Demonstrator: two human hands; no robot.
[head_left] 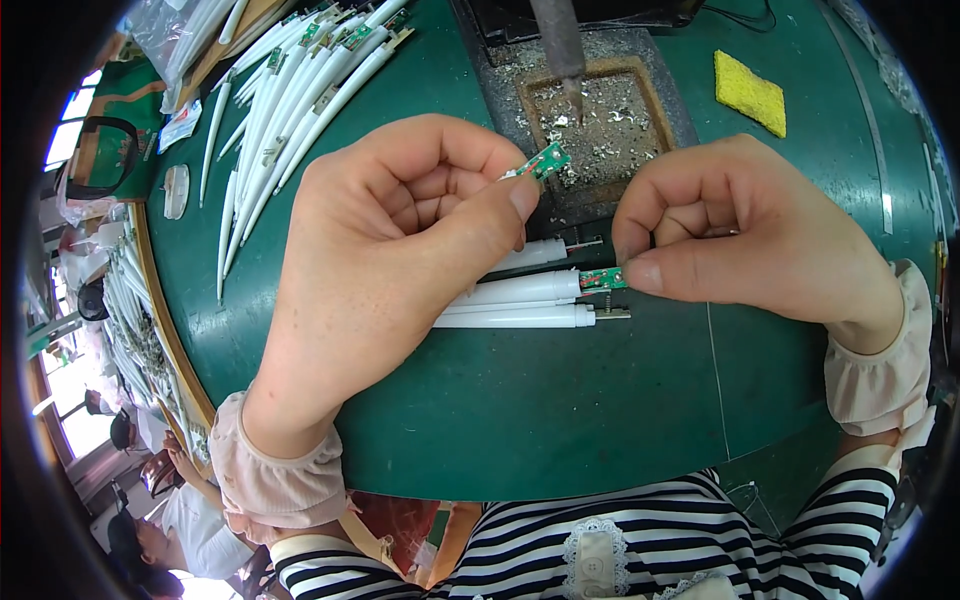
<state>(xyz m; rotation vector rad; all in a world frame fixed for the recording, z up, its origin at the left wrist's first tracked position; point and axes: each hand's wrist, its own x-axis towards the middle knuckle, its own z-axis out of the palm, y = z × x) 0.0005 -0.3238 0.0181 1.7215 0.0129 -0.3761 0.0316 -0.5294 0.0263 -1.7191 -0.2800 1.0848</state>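
Observation:
Between thumb and forefinger, my left hand (pixel 365 245) pinches a small green circuit board (pixel 548 160), held up before the solder tray. My right hand (pixel 755 235) is closed, thumb and forefinger at the end of another green circuit board (pixel 600 279). That board sticks out of the open end of a white tapered plastic tube (pixel 530 289) lying on the bench. Another white tube (pixel 540 317) with a metal piece at its end lies just nearer to me, and a third tube (pixel 540 253) lies beyond. My left hand hides their far left ends.
A soldering iron (pixel 561 45) points down over a tray (pixel 655 95) littered with solder bits. To its right lies a yellow sponge (pixel 750 93). Many white tubes with boards (pixel 290 110) are heaped at the back left. People (pixel 190 530) sit beyond the bench's left edge.

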